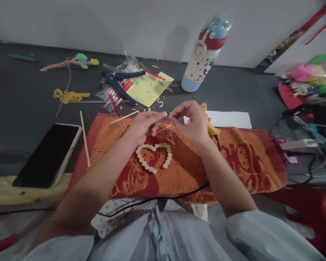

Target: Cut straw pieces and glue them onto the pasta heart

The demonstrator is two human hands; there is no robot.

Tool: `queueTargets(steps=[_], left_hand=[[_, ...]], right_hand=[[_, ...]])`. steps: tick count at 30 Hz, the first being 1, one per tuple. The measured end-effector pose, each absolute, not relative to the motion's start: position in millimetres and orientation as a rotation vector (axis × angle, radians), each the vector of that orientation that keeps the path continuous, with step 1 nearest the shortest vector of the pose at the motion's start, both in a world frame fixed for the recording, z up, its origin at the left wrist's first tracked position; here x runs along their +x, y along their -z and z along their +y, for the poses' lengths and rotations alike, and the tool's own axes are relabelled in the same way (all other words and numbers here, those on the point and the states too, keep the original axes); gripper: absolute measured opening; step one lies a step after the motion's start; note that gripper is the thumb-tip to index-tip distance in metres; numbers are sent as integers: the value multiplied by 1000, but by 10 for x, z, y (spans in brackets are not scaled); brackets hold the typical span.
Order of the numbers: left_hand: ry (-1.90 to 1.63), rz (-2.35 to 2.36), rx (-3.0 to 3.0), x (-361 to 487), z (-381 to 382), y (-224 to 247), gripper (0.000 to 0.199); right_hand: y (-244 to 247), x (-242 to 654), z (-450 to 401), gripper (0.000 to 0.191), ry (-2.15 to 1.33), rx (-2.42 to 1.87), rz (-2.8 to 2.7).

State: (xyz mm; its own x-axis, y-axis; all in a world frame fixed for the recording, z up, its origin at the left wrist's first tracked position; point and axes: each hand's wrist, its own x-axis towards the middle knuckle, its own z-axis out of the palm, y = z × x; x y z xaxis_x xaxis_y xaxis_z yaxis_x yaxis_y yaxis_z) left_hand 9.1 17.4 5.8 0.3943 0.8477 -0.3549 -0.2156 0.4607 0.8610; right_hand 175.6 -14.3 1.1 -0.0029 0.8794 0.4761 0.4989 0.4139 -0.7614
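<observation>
Above the orange and red towel (201, 177), both hands are close together. My left hand (144, 127) pinches a small cream cluster piece (165, 114) between thumb and fingertips. Just to its right, the thumb and forefinger of my right hand (191, 121) are closed together; whatever sits in them is too small to name. A thin pale stick (164, 128) shows below the fingertips, between the hands. On the towel below lies a heart-shaped outline (140, 157) of small cream pieces, with a gap at its lower right. Behind my right hand is a yellow glue gun (213, 130), partly hidden.
Navy pliers (119, 87) lie on plastic wrappers beside a yellow paper (152, 88) with cut bits. A bottle (199, 61) stands behind. At left are a phone (47, 156), a pale stick (84, 139) and yellow yarn (70, 96). A black cable (176, 197) crosses the towel's front.
</observation>
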Motion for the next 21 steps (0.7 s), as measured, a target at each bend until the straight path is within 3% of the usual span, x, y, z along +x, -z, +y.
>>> queueTargets(steps=[21], left_hand=[[-794, 925, 829, 97, 157, -85, 7]], right_hand=[[68, 1687, -142, 20, -521, -1218, -1581]])
